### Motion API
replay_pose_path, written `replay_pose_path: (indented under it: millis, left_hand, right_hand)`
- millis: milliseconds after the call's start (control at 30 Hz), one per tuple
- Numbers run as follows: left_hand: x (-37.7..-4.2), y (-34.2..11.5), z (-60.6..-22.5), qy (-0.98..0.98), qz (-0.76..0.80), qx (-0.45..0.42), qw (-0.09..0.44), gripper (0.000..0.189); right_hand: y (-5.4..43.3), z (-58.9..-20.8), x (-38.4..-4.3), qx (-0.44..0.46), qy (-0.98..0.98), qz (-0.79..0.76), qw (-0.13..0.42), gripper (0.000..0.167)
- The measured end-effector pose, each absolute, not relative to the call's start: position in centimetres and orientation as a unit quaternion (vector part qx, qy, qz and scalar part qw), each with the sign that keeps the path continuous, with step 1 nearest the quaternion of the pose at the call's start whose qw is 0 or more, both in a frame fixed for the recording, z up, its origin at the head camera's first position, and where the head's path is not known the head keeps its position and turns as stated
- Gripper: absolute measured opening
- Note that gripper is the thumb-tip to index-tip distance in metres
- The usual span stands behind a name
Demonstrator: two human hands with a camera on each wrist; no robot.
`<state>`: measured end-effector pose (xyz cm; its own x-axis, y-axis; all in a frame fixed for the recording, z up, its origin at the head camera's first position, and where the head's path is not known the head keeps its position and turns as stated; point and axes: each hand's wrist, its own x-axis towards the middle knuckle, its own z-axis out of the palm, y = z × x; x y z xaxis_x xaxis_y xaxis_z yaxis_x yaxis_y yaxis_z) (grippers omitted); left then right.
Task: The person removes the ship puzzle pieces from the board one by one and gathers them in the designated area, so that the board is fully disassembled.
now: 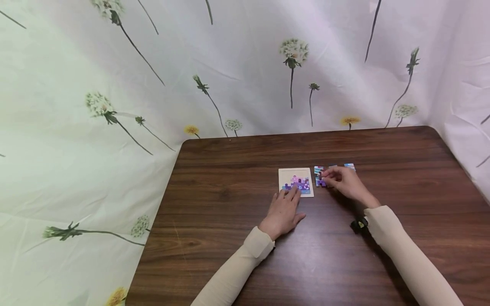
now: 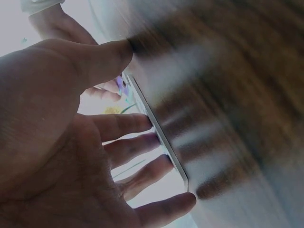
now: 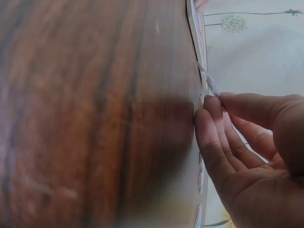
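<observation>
A small square jigsaw board with a pale frame lies on the table, partly filled with purple, pink and blue puzzle pieces. My left hand rests its extended fingers on the board's near edge, thumb spread to the side. To the right of the board, my right hand pinches a purple puzzle piece between thumb and fingers. That piece appears tilted and thin, edge-on, in the right wrist view, close to the board's side. Its printed face cannot be made out there.
A blue-and-white loose puzzle piece lies just beyond the pinched one. Another loose piece sits farther right, with one more partly hidden behind the right hand. The brown wooden table meets a flower-printed cloth at its far edge.
</observation>
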<state>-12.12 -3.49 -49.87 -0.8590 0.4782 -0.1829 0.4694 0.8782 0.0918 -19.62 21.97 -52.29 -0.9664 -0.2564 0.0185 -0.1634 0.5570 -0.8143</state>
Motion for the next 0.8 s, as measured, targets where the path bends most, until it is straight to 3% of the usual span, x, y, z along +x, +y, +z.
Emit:
replay_pose_path:
  millis: [400, 800]
  left_hand:
    - [-12.05, -3.68, -49.99, 0.964, 0.021, 0.245, 0.101, 0.074]
    - [-11.99, -3.67, -50.03, 0.965, 0.025, 0.243, 0.097, 0.074]
  right_hand:
    - [21.55, -52.64, -19.77, -0.152, 0.897, -0.414, 0.017, 0.009]
    - [21.33, -52.33, -20.03, -0.153, 0.914, -0.375, 0.026, 0.009]
